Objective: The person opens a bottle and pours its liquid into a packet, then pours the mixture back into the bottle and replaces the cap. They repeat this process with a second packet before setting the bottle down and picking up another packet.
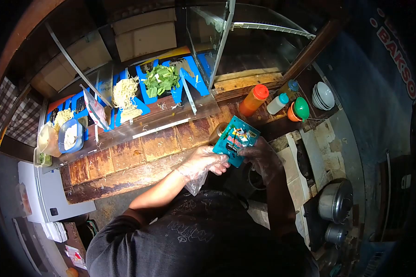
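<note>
Both my hands wear thin clear plastic gloves. Between them is a teal sauce pouch [234, 138] with red and white lettering, tilted over the wooden counter's front edge. My left hand [205, 161] pinches its lower left side, fingers closed. At the lower right side, my right hand [259, 154] grips it, partly in shadow. A brownish round container [217, 133] stands just behind the pouch, partly covered by it. Beyond it are an orange squeeze bottle with a red cap [253, 100] and a white bottle with a teal cap [278, 104].
Stacked white bowls [323, 96] and a green cup [301, 108] stand at the right. Behind the counter [159, 141], a display case holds leafy greens [161, 80], noodles [125, 92] and a blue tub [70, 136]. A metal pot [333, 201] sits at lower right.
</note>
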Available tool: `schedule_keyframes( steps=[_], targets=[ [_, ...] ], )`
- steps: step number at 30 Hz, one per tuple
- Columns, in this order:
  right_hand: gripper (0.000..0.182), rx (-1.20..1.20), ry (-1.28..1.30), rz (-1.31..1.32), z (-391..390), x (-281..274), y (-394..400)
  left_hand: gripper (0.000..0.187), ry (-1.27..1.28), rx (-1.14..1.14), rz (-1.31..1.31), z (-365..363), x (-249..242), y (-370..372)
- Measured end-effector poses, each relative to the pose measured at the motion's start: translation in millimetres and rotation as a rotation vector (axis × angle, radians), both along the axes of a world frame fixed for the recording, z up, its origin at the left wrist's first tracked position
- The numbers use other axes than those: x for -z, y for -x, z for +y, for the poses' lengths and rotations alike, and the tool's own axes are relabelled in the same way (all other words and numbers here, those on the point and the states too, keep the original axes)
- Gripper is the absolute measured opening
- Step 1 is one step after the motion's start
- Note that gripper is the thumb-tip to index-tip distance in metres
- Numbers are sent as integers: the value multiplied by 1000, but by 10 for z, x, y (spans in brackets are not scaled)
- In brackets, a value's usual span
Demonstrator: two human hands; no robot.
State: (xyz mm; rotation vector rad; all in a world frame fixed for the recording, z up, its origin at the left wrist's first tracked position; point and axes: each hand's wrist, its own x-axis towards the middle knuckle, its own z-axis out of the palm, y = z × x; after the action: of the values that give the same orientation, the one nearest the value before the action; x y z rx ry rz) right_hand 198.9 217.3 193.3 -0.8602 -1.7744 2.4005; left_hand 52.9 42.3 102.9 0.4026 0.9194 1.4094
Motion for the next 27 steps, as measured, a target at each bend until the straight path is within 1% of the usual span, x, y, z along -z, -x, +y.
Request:
schedule_keyframes(
  steps=[2, 4, 5, 7, 10, 14, 16, 20, 21, 23, 26, 27],
  targets=[
    [49, -2, -24, -38, -6, -3, -14, 24, 0, -15, -45, 10, -9, -8],
    [46, 112, -77, -57, -13, 52, -56, 24, 2, -18, -162, 23, -43, -14],
    [46, 113, -78, -58, 15, 32, -53, 24, 2, -17, -163, 30, -49, -24],
    [43, -75, -66, -71, 45, -127, 7, 23, -3, -17, -115, 47, -55, -43],
    [43, -87, -78, -71, 83, -82, -6, 23, -65, -37, -186, 78, 44, -57],
    [45, -66, -83, -87, 99, -20, 6, 24, -64, -63, -171, 116, 77, -94],
    [46, -162, -143, -83, 210, 133, 23, 27, -52, -96, -155, 140, 65, -115],
    [47, -166, -156, -124, 238, 244, 34, 29, -41, -121, -175, 178, 43, -166],
    [46, -197, -144, -86, 269, 265, 38, 30, -57, -121, -202, 179, 57, -177],
    [45, -230, -132, -50, 286, 262, 32, 31, -74, -122, -231, 189, 68, -193],
    [41, -183, -166, -59, 232, 150, 20, 30, -51, -117, -199, 210, -4, -213],
    [40, -169, -136, -22, 222, 152, 4, 29, -39, -131, -236, 219, -14, -217]
  ],
)
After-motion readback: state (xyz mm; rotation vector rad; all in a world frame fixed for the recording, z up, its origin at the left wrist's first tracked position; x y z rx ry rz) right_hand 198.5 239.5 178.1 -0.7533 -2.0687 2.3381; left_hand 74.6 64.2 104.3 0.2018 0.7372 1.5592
